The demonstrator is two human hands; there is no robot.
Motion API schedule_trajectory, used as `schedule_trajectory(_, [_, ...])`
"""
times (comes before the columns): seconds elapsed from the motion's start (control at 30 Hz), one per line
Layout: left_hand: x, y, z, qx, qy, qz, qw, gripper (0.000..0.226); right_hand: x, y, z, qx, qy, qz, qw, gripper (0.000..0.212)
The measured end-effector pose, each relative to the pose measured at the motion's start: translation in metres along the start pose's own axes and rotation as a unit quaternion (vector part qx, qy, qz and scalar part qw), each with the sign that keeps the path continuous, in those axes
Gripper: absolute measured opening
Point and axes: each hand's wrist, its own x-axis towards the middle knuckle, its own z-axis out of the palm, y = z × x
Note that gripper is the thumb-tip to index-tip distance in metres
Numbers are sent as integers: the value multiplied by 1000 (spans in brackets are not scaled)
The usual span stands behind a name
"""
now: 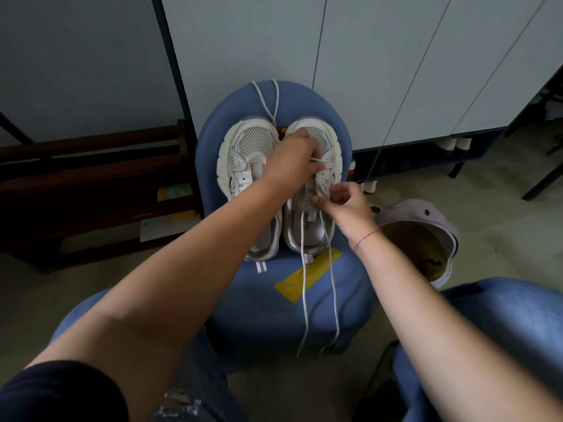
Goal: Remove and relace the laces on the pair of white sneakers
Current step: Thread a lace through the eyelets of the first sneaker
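Left sneaker (243, 166) is sitting, apparently laceless, on the blue stool (265, 300); loose lace (275, 99) is draping off the far edge, so any nudge is risking a slide to the floor; left hand (292, 161) is reaching across, pinching the threaded lace (304, 284) on the right sneaker (330, 141); right hand (347, 205) is pinching it at an eyelet; uneven pulling is prob. leaving mismatched tails or dragging the shoe off.

You're seeing a dim, cool scene under soft, even light. The white sneakers (253, 144) are the brightest spot, while the wooden rack (91, 166) at far left sinks into shadow. Straight edges of the cabinet (380, 71) bow toward the frame's sides, and the near corners blur.
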Motion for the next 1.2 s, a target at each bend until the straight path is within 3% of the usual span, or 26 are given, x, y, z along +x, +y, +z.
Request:
schedule_trajectory(0.1, [2,-2,-3,-23,-7,-13,1000,19,0,1,0,13,-9,-10,1000,33])
schedule_trajectory(0.27, [1,-5,-10,-177,-2,-79,981,12,-2,7,-4,34,-14,-23,999,30])
schedule_trajectory(0.4, [4,-7,-21,-353,39,-182,917,11,-2,8,-2,33,-7,-26,999,29])
schedule_trajectory(0.63, [13,-5,-31,-208,-82,-143,964,30,0,8,0,31,-12,-19,999,27])
schedule_trajectory(0.73, [13,-3,-31,-156,-74,-122,977,27,0,8,0,29,-12,-18,999,28])
schedule_trajectory(1.2, [9,-11,-43,-145,-138,-116,973,25,-3,4,2,5,-1,-11,1000,32])
